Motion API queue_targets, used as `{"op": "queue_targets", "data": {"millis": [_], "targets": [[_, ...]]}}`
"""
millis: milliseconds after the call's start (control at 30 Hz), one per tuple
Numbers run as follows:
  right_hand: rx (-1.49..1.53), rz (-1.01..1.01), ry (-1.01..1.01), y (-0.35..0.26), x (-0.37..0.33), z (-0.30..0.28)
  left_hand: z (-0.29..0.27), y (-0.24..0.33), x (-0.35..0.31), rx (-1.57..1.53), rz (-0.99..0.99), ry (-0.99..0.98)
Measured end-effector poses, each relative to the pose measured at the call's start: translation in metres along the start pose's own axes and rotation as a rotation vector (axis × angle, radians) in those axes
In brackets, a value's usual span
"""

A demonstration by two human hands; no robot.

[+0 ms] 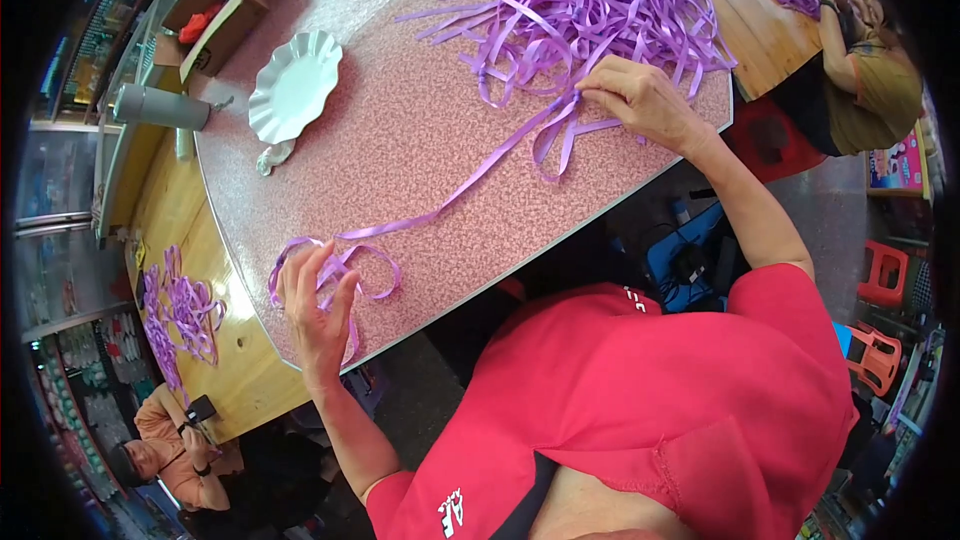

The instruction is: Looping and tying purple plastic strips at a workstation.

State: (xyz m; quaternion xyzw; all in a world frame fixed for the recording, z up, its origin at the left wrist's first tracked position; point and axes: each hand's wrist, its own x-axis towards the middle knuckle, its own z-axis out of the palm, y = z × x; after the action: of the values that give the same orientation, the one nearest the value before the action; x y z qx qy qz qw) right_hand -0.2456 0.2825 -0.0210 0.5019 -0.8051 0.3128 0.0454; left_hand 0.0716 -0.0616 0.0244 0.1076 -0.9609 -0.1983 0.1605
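A large tangled heap of purple ribbon (620, 10) lies at the far right of the pink speckled table (420, 140). At the near edge of that heap, my right hand (645, 105) pinches a purple ribbon between thumb and fingertips. From there a flat ribbon strand (460, 202) runs across the table toward the left. It ends among loose ribbon loops (370, 275) by my left hand (318, 305). That hand is open, thumb and fingers apart, over the loops. Its fingers partly hide the ribbon beneath.
A white scalloped dish (295, 88) and a grey tumbler (160, 107) stand at the far left, near an open cardboard box (225, 25). More purple ribbon (180, 310) lies on a wooden table at left. Co-workers sit at left and far right; a red stool (770, 140) stands at right.
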Motion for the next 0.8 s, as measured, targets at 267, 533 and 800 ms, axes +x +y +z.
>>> {"op": "queue_targets", "data": {"millis": [267,533,800], "targets": [[-0.126,-0.031,-0.091,-0.005,0.017,0.009,0.035,0.037,0.03,-0.033,0.156,0.015],[-0.14,-0.294,0.074,-0.026,0.038,-0.003,0.073,0.076,0.06,-0.136,0.32,0.002],[0.684,0.135,-0.249,-0.106,0.023,0.019,0.096,0.102,0.068,-0.045,0.501,0.089]]}}
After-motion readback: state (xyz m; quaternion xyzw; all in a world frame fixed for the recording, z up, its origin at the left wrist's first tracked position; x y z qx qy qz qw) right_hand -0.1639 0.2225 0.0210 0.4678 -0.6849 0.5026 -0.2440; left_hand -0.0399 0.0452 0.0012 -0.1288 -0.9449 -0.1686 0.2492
